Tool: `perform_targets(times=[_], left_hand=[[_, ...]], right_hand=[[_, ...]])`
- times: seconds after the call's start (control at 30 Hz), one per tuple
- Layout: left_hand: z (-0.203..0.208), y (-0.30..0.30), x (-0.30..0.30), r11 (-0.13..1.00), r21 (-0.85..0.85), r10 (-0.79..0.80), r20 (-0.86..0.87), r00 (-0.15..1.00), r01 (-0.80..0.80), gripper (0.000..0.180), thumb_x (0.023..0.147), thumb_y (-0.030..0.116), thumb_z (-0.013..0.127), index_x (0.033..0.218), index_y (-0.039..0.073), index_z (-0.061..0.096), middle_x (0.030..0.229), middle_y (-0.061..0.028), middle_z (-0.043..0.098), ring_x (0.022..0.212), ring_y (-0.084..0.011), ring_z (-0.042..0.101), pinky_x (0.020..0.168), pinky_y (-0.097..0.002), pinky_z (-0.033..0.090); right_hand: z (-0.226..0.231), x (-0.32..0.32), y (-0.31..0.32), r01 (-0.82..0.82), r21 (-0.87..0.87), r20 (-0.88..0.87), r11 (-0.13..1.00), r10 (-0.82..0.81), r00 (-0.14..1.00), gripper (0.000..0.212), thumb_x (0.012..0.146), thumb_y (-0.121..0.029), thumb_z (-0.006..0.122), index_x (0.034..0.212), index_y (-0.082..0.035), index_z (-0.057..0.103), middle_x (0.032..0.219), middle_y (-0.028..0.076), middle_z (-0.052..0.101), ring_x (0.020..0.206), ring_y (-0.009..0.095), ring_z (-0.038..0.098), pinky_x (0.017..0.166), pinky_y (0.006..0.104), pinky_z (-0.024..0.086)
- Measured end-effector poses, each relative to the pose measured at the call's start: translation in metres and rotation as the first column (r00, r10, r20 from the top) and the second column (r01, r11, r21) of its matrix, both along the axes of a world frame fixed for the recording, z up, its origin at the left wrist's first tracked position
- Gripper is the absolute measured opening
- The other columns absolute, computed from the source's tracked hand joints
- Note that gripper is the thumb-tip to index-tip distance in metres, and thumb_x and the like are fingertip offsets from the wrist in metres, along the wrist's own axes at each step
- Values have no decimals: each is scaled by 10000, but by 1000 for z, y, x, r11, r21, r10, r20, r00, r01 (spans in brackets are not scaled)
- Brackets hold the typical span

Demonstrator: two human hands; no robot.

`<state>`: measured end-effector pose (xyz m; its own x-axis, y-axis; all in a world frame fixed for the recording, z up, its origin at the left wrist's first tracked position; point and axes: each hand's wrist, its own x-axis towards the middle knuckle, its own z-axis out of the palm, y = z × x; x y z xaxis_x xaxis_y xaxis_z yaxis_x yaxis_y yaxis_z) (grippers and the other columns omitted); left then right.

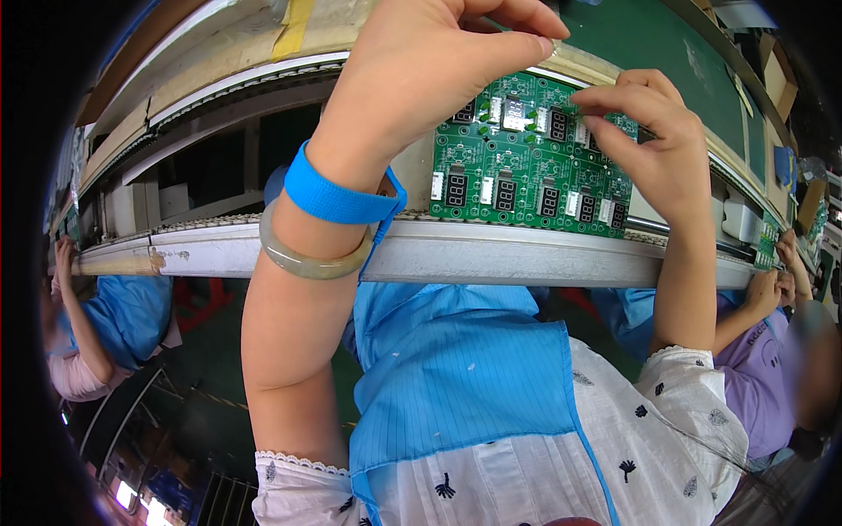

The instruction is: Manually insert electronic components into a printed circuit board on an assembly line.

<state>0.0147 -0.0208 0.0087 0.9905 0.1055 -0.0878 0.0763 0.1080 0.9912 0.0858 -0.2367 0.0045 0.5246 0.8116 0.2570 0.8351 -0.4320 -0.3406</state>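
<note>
A green circuit board panel [526,162] lies across the conveyor rails in front of me. It carries rows of black digit displays [505,195], white connectors [437,185] and small green parts [483,131]. Over its far edge, my left hand [438,66] has thumb and fingers brought together around a tiny pale thing too small to name. My right hand [653,131] hovers at the panel's right side, thumb and forefinger curled close to a connector; what sits between their tips is unclear. A blue wrist strap [338,197] and a pale bangle [307,261] circle my left arm.
The near metal rail [526,254] runs between my body and the panel. Beyond the far rail lies a green surface [649,39]. One person's hand [64,259] is at the line far left; another person's hands [765,289] work by a board far right.
</note>
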Motion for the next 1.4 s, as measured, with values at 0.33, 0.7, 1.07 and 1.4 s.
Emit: perform_targets(times=[0.33, 0.7, 1.07, 1.4], left_hand=[[1, -2, 0, 998, -46, 29, 0, 1000, -29, 165, 840, 30, 662, 991, -37, 664, 850, -40, 658, 742, -61, 585, 666, -180, 479], [3, -2, 0, 999, -29, 21, -2, 1000, -21, 134, 851, 30, 657, 966, -37, 658, 850, -40, 655, 753, -66, 587, 684, -185, 486], [11, 0, -4, 998, 47, 30, 35, 999, -32, 152, 847, 46, 666, 971, -40, 658, 847, -38, 646, 761, -72, 575, 691, -199, 485], [11, 0, -6, 999, 19, 36, 61, 998, -37, 139, 845, 43, 663, 957, -39, 664, 852, -49, 653, 767, -80, 583, 696, -204, 489]], right_hand=[[-6, 4, -4, 100, 131, -263, 986, -62, 963, 171, 816, -102, 655, 977, -77, 705, 914, 73, 676, 879, 205, 620, 771, 298, 490], [-3, -5, -5, 105, -22, -214, 994, -107, 971, 143, 834, -94, 669, 954, -20, 685, 886, 62, 650, 797, 146, 603, 711, 259, 468], [-11, -8, -1, 140, -70, -91, 988, -146, 985, 121, 788, -147, 689, 870, -60, 706, 840, 78, 626, 897, 254, 558, 782, 344, 449], [-6, -15, 4, 135, -97, 17, 986, -134, 991, 109, 773, -98, 693, 864, -37, 694, 838, 73, 630, 868, 236, 558, 776, 327, 439]])
